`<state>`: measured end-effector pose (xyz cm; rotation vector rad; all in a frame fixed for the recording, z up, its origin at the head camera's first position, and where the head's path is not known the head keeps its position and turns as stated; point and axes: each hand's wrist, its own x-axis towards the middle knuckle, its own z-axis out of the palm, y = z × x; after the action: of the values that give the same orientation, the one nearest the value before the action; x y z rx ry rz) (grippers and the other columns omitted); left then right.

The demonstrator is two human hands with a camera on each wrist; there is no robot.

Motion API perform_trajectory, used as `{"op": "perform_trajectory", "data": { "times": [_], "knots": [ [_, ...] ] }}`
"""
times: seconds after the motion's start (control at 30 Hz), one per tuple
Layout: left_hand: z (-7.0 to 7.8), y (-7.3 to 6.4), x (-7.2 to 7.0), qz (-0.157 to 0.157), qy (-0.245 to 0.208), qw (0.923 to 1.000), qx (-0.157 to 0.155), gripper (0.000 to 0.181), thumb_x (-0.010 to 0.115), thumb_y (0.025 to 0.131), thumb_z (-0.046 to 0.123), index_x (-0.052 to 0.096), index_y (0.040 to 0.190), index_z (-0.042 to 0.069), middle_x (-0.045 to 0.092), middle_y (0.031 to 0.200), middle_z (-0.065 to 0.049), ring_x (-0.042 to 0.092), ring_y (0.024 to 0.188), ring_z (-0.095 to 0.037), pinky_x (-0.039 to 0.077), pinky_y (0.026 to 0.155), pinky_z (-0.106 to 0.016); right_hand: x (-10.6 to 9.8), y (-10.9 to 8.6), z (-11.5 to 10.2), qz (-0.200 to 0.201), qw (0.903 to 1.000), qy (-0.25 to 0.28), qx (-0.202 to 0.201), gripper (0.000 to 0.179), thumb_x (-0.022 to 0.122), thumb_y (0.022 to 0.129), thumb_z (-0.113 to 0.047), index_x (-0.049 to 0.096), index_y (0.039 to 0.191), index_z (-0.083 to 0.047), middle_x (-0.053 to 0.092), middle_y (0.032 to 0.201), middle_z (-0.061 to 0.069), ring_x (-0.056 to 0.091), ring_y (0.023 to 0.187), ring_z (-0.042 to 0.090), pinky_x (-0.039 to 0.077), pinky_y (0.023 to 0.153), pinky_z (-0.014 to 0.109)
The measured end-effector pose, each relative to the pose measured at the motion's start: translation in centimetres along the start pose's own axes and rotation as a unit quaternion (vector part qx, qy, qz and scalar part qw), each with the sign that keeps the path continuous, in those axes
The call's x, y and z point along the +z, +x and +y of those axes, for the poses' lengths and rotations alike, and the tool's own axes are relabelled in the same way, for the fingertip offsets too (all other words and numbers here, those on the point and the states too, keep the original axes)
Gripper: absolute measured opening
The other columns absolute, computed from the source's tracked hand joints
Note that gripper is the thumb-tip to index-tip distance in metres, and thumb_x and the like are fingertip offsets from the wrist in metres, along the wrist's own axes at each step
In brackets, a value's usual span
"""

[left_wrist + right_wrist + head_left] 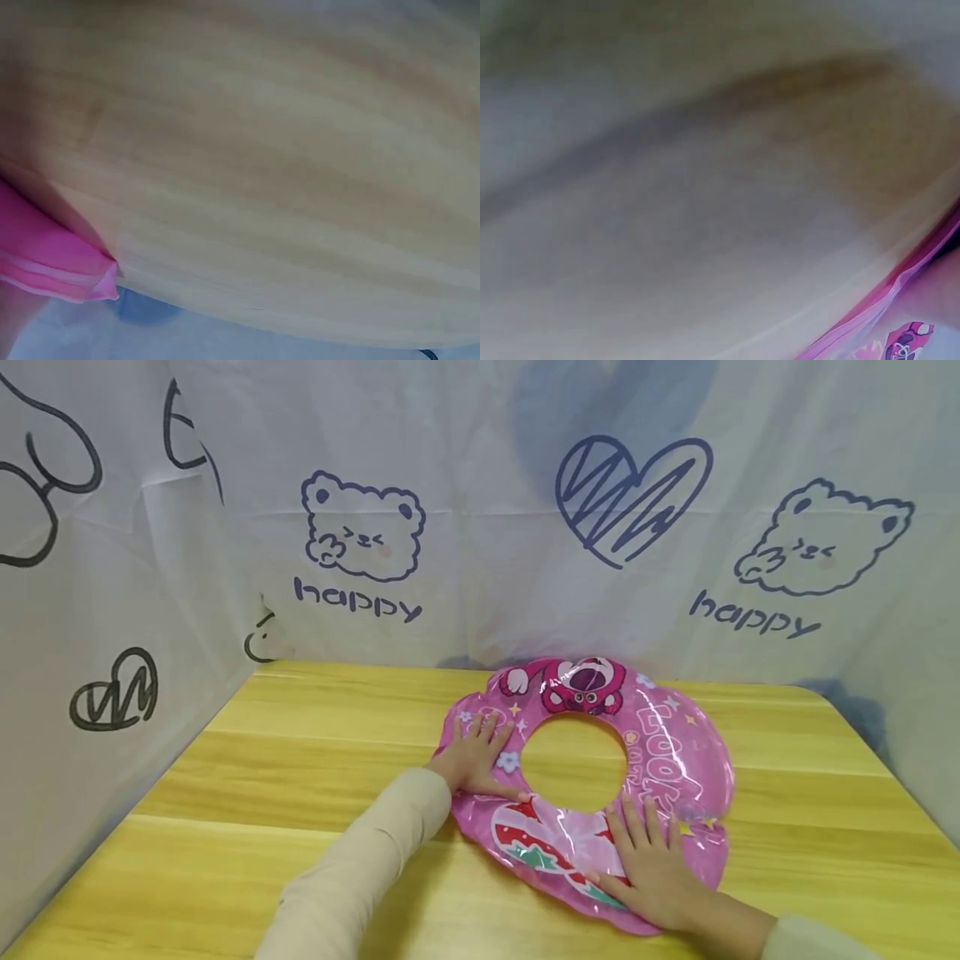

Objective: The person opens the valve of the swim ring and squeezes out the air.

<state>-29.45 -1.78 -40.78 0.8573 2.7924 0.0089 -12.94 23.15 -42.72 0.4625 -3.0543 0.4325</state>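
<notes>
A pink inflatable swim ring (pixel 693 760) lies on the wooden table, puffed up, with a bear print at its far side and strawberry prints at its near side. My left hand (pixel 480 760) rests on the ring's left side, fingers spread and straight, thumb near the inner hole. On the near right part my right hand (pixel 652 868) lies flat with its fingers spread. In the left wrist view the ring's pink edge (pixel 52 247) shows at lower left. A strip of its pink seam (pixel 877 304) crosses the lower right corner of the right wrist view.
The yellow wood-grain table (pixel 322 752) extends around the ring to its left and right. Behind it hangs a white cloth (pixel 480 527) with bear, heart and "happy" drawings. Similar cloth covers both sides, close to the table's edges.
</notes>
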Motion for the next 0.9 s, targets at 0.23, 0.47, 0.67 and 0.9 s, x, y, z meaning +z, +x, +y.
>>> {"op": "perform_trajectory", "data": {
  "times": [0.23, 0.47, 0.67, 0.9],
  "knots": [
    [0.5, -0.4, 0.4, 0.001, 0.023, 0.9997, -0.008, 0.111, 0.045, 0.072, 0.08, 0.004, 0.151, 0.014, 0.003, 0.157, -0.017, 0.002, 0.144, -0.037, 0.003, 0.113, -0.061, 0.1, 0.0, 0.6, -0.003, 0.9995, 0.03, -0.013, 0.084, 0.054, 0.085, -0.054, 0.029, 0.142, 0.003, 0.014, 0.151, 0.028, 0.003, 0.137, 0.053, -0.003, 0.105, 0.07],
    [1.6, -2.3, 1.5, 0.023, 0.023, 0.9989, -0.035, 0.105, 0.033, 0.076, 0.082, 0.007, 0.15, 0.012, 0.006, 0.155, -0.021, 0.003, 0.143, -0.04, 0.005, 0.11, -0.066, -0.1, -0.2, 2.1, 0.001, 0.9979, 0.057, -0.032, 0.08, 0.056, 0.085, -0.05, 0.032, 0.143, 0.0, 0.018, 0.153, 0.023, 0.008, 0.139, 0.048, -0.023, 0.11, 0.038],
    [2.3, -4.0, 1.7, 0.061, 0.015, 0.9969, -0.049, 0.108, 0.037, 0.074, 0.083, 0.014, 0.15, 0.009, 0.01, 0.154, -0.023, 0.005, 0.142, -0.043, 0.004, 0.107, -0.069, -0.4, 0.1, 2.7, 0.04, 0.9962, -0.016, -0.075, 0.073, 0.054, 0.086, -0.049, 0.038, 0.139, -0.001, 0.028, 0.149, 0.022, 0.012, 0.141, 0.041, -0.024, 0.111, 0.035],
    [4.3, -6.2, 1.0, 0.124, 0.071, 0.989, 0.039, 0.076, 0.036, 0.092, 0.059, 0.033, 0.142, 0.002, 0.023, 0.152, -0.021, 0.021, 0.14, -0.04, 0.02, 0.112, -0.058, -1.1, 0.1, 1.8, 0.089, 0.9829, -0.11, -0.118, 0.066, 0.052, 0.088, -0.047, 0.047, 0.134, 0.001, 0.035, 0.145, 0.024, 0.014, 0.142, 0.035, -0.015, 0.115, 0.045]
  ]
}}
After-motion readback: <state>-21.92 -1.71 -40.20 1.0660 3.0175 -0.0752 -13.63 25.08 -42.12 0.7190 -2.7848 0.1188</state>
